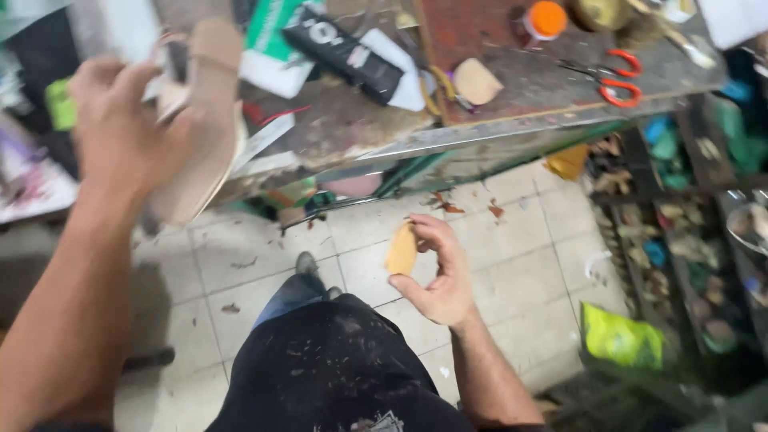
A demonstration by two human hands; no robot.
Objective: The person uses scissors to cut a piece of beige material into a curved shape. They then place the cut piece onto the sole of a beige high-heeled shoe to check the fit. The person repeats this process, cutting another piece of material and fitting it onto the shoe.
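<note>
Cluttered workbench point(512, 88); blurred sandal point(210, 112) half-hidden

You stand over a floor point(512, 264) of pale square tiles, stained and littered with scraps and shavings. A worn workbench point(512, 88) crosses the upper view, its dark top scarred and smeared, its metal front edge running down toward the left. Red-handled scissors point(620, 76) lie near the bench's right corner, an orange-capped bottle point(546, 20) at its far edge. Along the right side, dark shelves point(680, 240) hold jumbled offcuts, and a yellow-green bag point(620, 336) rests at their foot. Light is even and dull.
</note>
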